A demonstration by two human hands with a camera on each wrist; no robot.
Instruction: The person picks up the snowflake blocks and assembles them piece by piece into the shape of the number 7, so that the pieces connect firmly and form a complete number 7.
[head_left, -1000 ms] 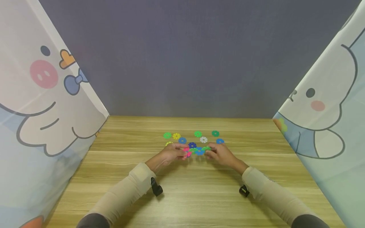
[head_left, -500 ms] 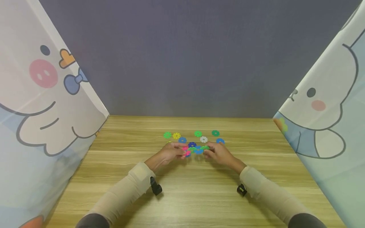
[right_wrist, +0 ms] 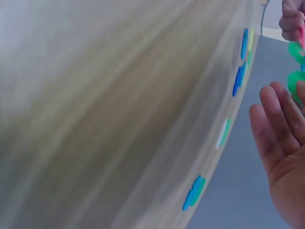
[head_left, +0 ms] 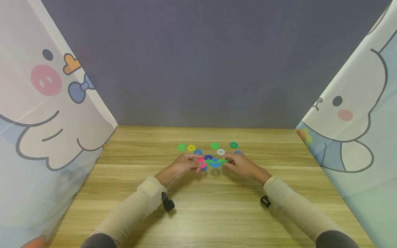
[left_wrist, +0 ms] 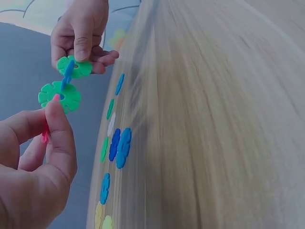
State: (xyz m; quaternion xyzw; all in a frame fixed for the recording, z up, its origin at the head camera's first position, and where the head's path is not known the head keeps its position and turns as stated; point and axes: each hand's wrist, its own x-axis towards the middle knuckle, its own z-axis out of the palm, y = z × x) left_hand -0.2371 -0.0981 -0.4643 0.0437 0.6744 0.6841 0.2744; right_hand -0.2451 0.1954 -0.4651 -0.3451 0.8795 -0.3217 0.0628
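A short chain of flower-shaped plastic discs is held above the table between my hands. My left hand [head_left: 183, 166] pinches a pink disc [left_wrist: 45, 132] at the chain's left end. That disc slots into a green disc [left_wrist: 71, 98], and a blue disc [left_wrist: 67, 76] stands crosswise after it. At the other end, the thumb and fingers of my right hand [head_left: 243, 164] pinch a second green disc [left_wrist: 84, 69], joined to the blue one. In the right wrist view the right hand's other fingers [right_wrist: 274, 119] extend loosely away from the chain.
Several loose discs lie on the wooden table [head_left: 214, 213] beyond the hands: green [head_left: 181, 147], yellow [head_left: 191, 148], white [head_left: 221, 152], teal [head_left: 234, 145] and blue ones. A blue disc [left_wrist: 124, 148] lies below the chain. A grey panel [head_left: 204, 69] rises behind the table.
Both hands keep hold of the chain near the same spot. The right hand has shifted slightly, first left and then back right; the loose discs lie as before.
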